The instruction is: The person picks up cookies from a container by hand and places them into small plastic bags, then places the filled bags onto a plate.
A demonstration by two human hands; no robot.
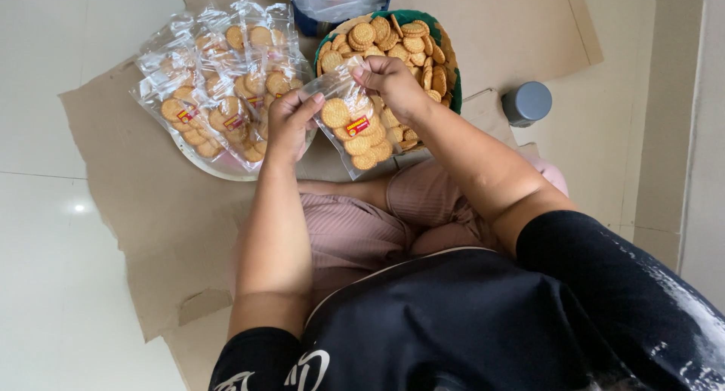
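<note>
Left hand [291,123] and right hand [389,80] both grip one clear bag of biscuits [351,123]; green basket [445,74] just beyond, filled bags [219,96] far left

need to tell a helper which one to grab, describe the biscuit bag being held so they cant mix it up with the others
Start at the green basket heaped with loose round biscuits. Just in front of it, the left hand and right hand hold up one clear bag of biscuits by its top edge. Unlike the filled bags piled to the left, it is lifted, not lying down.
</note>
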